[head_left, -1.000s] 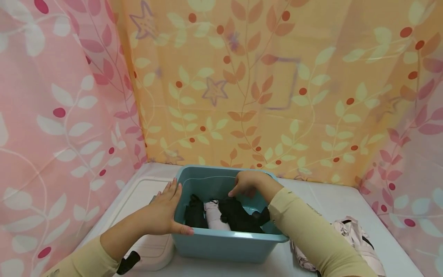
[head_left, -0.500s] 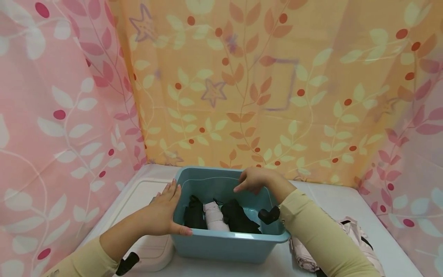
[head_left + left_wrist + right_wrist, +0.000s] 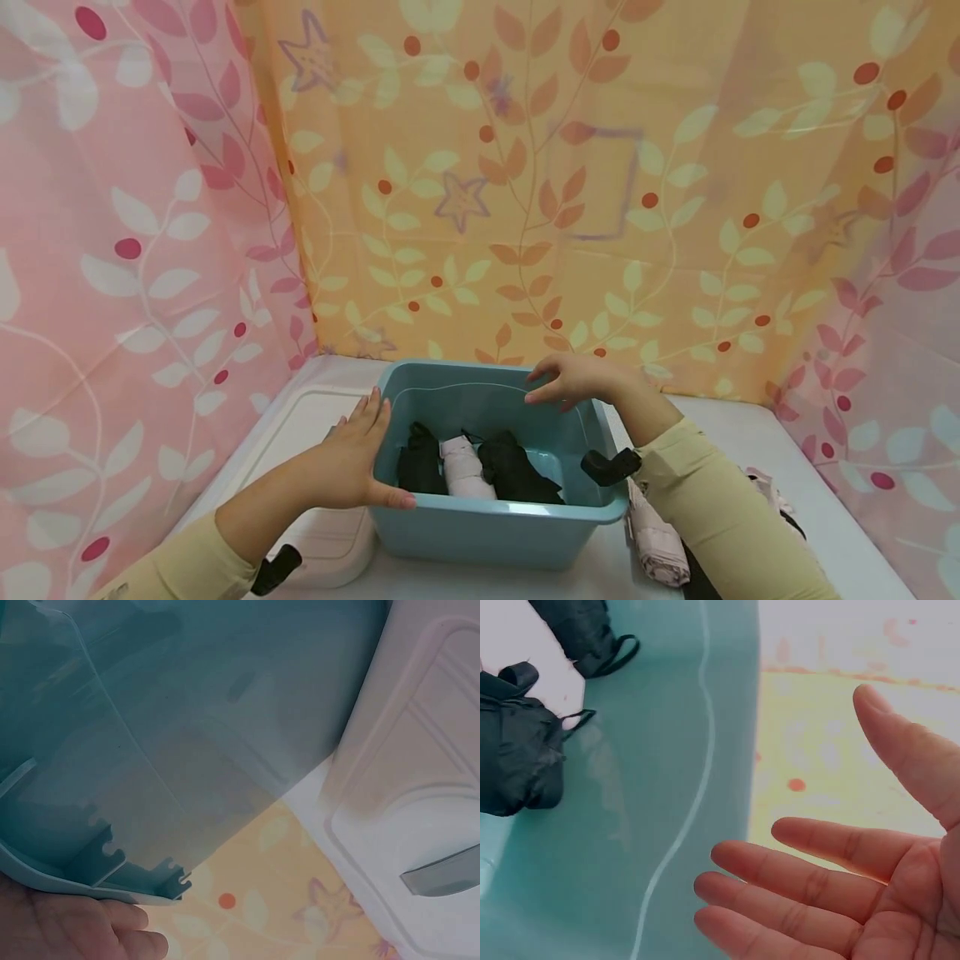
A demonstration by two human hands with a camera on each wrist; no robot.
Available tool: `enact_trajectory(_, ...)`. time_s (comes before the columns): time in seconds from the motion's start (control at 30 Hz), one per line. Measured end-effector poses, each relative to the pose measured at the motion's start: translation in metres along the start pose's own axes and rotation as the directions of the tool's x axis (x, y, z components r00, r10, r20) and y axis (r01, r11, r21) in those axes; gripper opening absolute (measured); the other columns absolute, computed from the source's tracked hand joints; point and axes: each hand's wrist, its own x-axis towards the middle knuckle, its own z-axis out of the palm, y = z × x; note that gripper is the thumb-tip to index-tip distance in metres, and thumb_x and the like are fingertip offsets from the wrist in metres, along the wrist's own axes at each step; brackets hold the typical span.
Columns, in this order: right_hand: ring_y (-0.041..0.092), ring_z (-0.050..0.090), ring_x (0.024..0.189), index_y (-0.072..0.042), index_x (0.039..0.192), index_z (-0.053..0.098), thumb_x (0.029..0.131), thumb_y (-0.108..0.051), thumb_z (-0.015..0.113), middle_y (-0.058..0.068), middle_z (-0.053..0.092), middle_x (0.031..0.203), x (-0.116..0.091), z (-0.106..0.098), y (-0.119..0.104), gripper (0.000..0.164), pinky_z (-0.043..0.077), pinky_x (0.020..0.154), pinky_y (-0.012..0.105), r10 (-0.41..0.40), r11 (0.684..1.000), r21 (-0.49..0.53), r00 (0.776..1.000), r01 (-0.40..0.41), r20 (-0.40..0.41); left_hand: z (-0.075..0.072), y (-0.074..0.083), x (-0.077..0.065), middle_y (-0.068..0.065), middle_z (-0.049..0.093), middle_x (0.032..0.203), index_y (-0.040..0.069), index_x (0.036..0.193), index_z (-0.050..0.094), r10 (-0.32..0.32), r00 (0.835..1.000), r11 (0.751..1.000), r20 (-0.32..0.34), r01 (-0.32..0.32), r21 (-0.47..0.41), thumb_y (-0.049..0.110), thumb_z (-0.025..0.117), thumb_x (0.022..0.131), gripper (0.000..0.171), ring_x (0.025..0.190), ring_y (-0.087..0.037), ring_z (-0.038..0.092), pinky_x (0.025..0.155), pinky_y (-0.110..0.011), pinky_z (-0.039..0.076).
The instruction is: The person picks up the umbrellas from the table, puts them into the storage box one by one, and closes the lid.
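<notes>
A blue-green plastic bin stands on the white table. Three soft bundles lie side by side in it: a black one, a pale pink one and another black one. In the right wrist view, thin loop straps show on the black bundles. My left hand rests against the bin's left side, fingers straight along the rim and thumb over the front edge. Above the bin's back right part hovers my right hand, fingers extended and apart, holding nothing; its palm shows in the right wrist view.
To the left lies a white lid with a grey latch. At the right, a rolled pale pink bundle lies beside the bin, partly under my right sleeve. More pink cloth shows behind that sleeve. Patterned curtains surround the table.
My right hand has let go of the right-hand black bundle and risen up and to the right, its fingers spreading. The left hand has stayed at the bin's rim.
</notes>
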Motion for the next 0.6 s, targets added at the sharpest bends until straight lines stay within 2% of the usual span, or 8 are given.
enact_trajectory(0.17,0.023,0.060,0.098,-0.002,0.127,0.051,0.078,-0.034,0.072,0.015,0.054,0.124,-0.020,-0.011,0.009,0.062,0.052,0.079,0.038,-0.050,0.997,0.050,0.998,0.052,-0.038,0.000,0.001,0.000,-0.022,-0.006,0.150,-0.004,0.144,0.006,-0.003,1.000,1.000,0.006,0.003,0.001,0.079,0.058,0.058,0.130,0.138,-0.038,-0.003,0.104,-0.061,0.010)
enact_trajectory(0.33,0.030,0.059,0.102,0.002,0.130,0.046,0.079,-0.032,0.071,0.017,0.058,0.118,-0.042,-0.023,0.022,0.067,0.050,0.081,0.043,-0.085,0.992,0.091,0.994,0.091,-0.067,0.000,0.000,0.000,-0.022,-0.007,0.150,-0.004,0.144,0.006,-0.003,1.000,1.000,0.011,0.003,-0.005,0.079,0.058,0.058,0.130,0.138,-0.037,-0.004,0.104,-0.060,0.010)
enact_trajectory(0.6,0.030,0.057,0.105,0.004,0.131,0.043,0.081,-0.031,0.069,0.019,0.057,0.118,-0.081,-0.041,0.057,0.066,0.050,0.082,0.044,-0.046,0.990,0.125,0.989,0.064,-0.143,0.002,-0.003,0.002,-0.021,-0.009,0.150,-0.004,0.144,0.005,-0.001,1.000,1.000,0.012,0.001,0.000,0.080,0.057,0.058,0.131,0.137,-0.038,-0.004,0.104,-0.060,0.010)
